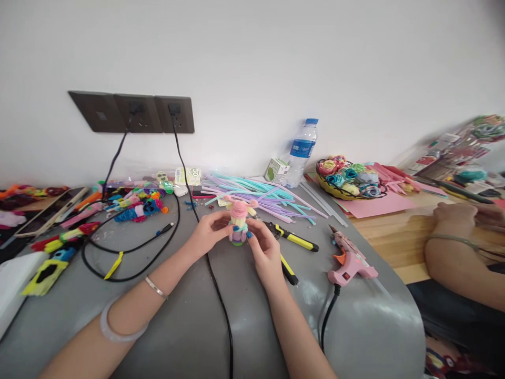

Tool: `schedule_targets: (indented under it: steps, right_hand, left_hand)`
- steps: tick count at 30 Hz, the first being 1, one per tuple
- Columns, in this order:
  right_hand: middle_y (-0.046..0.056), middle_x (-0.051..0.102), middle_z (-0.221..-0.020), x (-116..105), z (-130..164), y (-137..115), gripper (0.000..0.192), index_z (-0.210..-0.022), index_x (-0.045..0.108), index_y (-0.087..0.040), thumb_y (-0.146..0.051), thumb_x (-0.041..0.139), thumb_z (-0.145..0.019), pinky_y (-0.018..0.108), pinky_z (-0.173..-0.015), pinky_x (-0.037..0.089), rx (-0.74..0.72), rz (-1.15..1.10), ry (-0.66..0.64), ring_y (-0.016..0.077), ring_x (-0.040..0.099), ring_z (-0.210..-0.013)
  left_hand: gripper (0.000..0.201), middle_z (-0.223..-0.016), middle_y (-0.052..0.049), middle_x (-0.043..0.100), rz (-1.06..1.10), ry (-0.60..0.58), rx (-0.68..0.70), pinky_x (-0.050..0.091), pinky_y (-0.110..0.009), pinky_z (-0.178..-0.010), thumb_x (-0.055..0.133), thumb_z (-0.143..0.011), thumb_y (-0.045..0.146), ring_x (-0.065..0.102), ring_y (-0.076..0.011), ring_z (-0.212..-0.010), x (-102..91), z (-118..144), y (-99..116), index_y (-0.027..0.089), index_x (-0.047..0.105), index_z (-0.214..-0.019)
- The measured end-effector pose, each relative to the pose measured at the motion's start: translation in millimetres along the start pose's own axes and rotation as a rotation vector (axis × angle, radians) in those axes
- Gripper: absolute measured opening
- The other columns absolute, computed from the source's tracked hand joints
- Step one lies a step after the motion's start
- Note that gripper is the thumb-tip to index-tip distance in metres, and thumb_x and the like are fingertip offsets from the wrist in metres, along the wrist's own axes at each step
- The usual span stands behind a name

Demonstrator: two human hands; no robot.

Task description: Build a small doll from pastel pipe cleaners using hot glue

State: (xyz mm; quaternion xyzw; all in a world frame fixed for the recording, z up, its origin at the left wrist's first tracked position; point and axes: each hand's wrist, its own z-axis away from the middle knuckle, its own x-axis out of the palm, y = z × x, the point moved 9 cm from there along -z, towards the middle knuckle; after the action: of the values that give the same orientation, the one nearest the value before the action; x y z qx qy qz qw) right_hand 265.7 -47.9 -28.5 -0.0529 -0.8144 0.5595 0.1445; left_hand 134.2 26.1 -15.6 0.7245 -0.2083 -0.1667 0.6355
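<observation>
Between my two hands, upright over the grey table (177, 321), is a small pipe-cleaner doll (238, 213) with a pink top, cream hair and a turquoise and purple body. My left hand (215, 231) pinches it from the left side. From the right, the fingers of my right hand (265, 247) close on its lower body. Pliers with yellow and black handles (296, 240) lie just beyond my right hand. Behind the doll spreads a pile of turquoise, purple and pink pipe cleaners (260, 189).
A pink glue gun (351, 263) lies at the right with its cord. Black cables (215, 295) cross the table. A water bottle (303, 152) and a basket of fabric flowers (335, 192) stand behind. Another person's arm (453, 247) rests at the wooden table, right.
</observation>
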Motion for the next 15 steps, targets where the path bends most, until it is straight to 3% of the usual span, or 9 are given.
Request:
schedule_targets:
  steps: [3, 6, 10, 15]
  right_hand:
    - [0.011, 0.068, -0.124, -2.9, 0.6, 2.4, 0.031, -0.118, 0.067, -0.023, -0.040, 0.064, -0.092, 0.045, -0.108, 0.048, 0.005, 0.013, 0.020, 0.0257, 0.063, -0.120]
    - [0.012, 0.067, -0.128, -3.6, 0.8, 5.1, 0.035, -0.121, 0.065, -0.024, -0.041, 0.064, -0.091, 0.046, -0.110, 0.046, 0.007, 0.010, 0.015, 0.0261, 0.061, -0.124]
    - [0.010, 0.069, -0.123, 1.6, 0.7, 4.7, 0.036, -0.120, 0.065, -0.024, -0.037, 0.070, -0.086, 0.043, -0.105, 0.049, 0.010, 0.019, -0.033, 0.0252, 0.064, -0.117]
    - [0.004, 0.068, -0.096, 2.3, 0.9, 2.7, 0.032, -0.109, 0.066, -0.023, -0.029, 0.075, -0.079, 0.036, -0.085, 0.051, 0.006, 0.119, -0.007, 0.0202, 0.063, -0.090]
  left_hand:
    - [0.034, -0.098, -0.006, 0.076, 0.259, 0.166, -0.062, 0.054, -0.028, -0.077, 0.082, -0.074, 0.039, 0.069, -0.0206, -0.090, -16.0, -0.3, -6.6, 0.018, 0.074, -0.098]
    - [0.032, -0.092, -0.004, 0.075, 0.486, 0.256, -0.179, 0.055, -0.025, -0.067, 0.083, -0.073, 0.038, 0.068, -0.0167, -0.078, -23.0, 0.7, -19.4, 0.018, 0.073, -0.096]
    - [0.021, -0.078, -0.002, 0.072, 0.600, 0.294, -0.275, 0.055, -0.022, -0.061, 0.082, -0.074, 0.031, 0.066, -0.0132, -0.068, -23.0, 2.7, -30.0, 0.017, 0.071, -0.083]
    - [0.023, -0.076, -0.001, 0.071, 0.616, 0.278, -0.319, 0.057, -0.021, -0.061, 0.083, -0.073, 0.031, 0.066, -0.0124, -0.068, -16.0, 5.2, -30.8, 0.016, 0.069, -0.083]
